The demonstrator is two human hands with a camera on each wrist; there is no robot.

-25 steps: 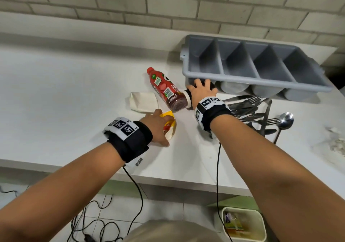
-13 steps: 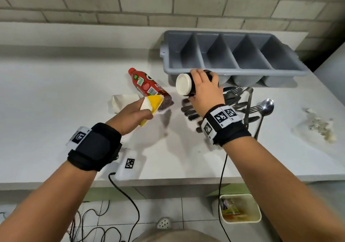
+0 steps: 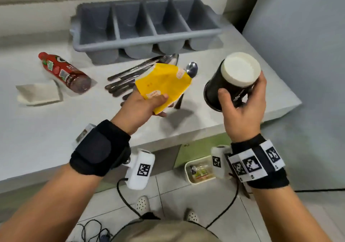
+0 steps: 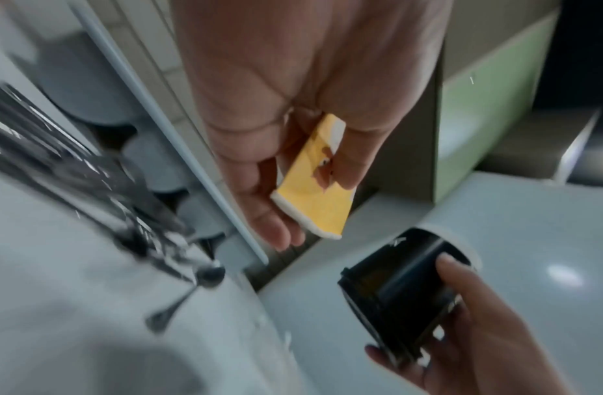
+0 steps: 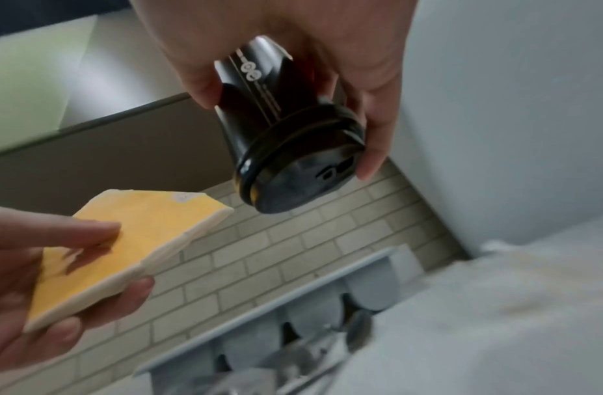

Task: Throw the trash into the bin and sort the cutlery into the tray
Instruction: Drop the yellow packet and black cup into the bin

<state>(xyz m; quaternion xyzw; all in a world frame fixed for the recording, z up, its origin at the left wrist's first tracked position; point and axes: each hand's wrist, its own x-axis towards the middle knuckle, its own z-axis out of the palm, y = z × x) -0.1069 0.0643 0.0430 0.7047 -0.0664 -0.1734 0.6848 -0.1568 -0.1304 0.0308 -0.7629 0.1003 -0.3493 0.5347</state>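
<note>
My left hand [image 3: 149, 103] pinches a yellow wrapper [image 3: 164, 85] [image 4: 316, 187] [image 5: 124, 243] above the counter's front part. My right hand [image 3: 240, 103] grips a black paper cup [image 3: 231, 81] [image 5: 286, 139] [image 4: 397, 283], tipped with its white base up and its black lid down, over the counter's right end. A pile of forks, knives and a spoon [image 3: 192, 69] lies on the counter in front of the grey four-compartment cutlery tray [image 3: 145, 40]. A small cream bin [image 3: 188, 169] with wrappers inside stands on the floor below the counter edge.
A red bottle [image 3: 65, 72] lies on its side at the left, with a folded white napkin [image 3: 37, 94] beside it. A grey wall panel [image 3: 298, 46] rises right of the counter. Cables trail on the tiled floor by my feet.
Both hands lifted off the counter and swung right, the left with the yellow wrapper, the right with the black cup, now turned base up. My view tilted down toward the bin.
</note>
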